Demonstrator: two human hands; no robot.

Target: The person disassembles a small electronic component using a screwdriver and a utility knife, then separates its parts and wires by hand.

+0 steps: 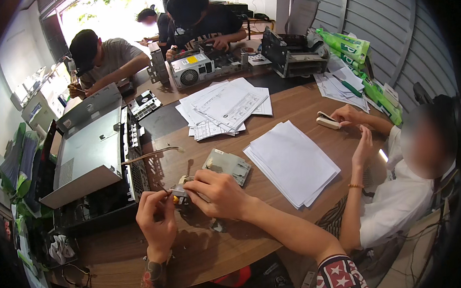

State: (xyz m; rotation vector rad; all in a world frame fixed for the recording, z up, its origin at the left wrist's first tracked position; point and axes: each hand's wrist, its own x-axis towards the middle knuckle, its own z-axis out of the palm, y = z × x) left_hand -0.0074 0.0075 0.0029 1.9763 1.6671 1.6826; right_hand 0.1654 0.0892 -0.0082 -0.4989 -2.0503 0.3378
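Observation:
Over the near part of the wooden table, my left hand (157,217) is closed in a pinch on something thin and dark, too small to name. My right hand (220,194) grips a small metal part (178,190) with a yellow piece on its underside. Both sets of fingertips meet around that part and hide much of it. Just beyond my right hand lies a flat grey metal drive-like unit (226,165). An opened computer case (89,142) stands left of my hands, with a thin cable (151,155) sticking out toward the table's middle.
White sheets (293,162) lie to the right, and printed papers (223,105) farther back. At right, a person in white holds a stapler (328,120). Across the table, people work by a power supply (191,71) and a metal chassis (296,56). Green packages (350,48) line the right edge.

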